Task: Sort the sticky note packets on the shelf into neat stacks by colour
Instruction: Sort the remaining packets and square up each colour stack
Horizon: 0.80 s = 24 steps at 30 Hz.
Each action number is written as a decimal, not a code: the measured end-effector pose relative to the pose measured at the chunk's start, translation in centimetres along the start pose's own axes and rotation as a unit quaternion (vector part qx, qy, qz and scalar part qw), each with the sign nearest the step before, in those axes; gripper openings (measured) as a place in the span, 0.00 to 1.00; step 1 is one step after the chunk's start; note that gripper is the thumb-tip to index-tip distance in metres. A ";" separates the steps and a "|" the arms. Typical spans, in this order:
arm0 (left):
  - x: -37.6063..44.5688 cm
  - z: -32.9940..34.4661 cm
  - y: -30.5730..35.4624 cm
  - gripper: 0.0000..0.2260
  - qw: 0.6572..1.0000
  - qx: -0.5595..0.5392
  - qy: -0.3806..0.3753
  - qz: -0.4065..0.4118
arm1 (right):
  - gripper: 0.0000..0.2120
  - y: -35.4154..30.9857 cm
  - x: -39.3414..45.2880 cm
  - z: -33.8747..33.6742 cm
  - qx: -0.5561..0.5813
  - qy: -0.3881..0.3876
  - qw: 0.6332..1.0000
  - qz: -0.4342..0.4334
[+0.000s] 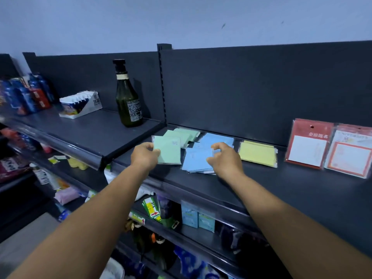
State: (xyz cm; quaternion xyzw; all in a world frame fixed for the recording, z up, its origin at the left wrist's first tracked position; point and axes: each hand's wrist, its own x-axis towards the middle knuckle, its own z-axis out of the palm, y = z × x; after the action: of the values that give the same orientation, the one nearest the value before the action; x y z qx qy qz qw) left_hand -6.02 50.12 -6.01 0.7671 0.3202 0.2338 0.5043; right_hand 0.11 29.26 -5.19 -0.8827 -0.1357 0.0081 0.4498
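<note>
On the dark top shelf (261, 184) lie sticky note packets in three colours. My left hand (144, 156) grips a green packet (169, 151) by its left edge, in front of a loose spread of green packets (185, 134). My right hand (224, 158) hovers with curled fingers over the right side of a blue stack (196, 161), touching its top packet; whether it grips is unclear. More blue packets (216, 138) lie behind. A yellow stack (257, 154) sits to the right, apart from both hands.
A dark green bottle (127, 97) stands on the left shelf section. A white display box (80, 104) and blue packs (26, 95) are further left. Red and white card packets (309, 143) lean at the right. Lower shelves hold assorted goods.
</note>
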 end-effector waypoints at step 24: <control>7.6 1.5 -0.4 0.18 0.946 0.269 -0.092 0.158 | 0.20 -2.3 0.1 4.2 -0.219 0.090 0.970 0.053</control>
State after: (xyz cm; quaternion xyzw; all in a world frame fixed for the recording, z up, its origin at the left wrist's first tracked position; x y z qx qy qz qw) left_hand 0.13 54.76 -6.66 0.9333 0.1977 0.1439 0.2630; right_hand -0.86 33.87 -5.84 -0.9629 -0.0458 -0.0773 0.2546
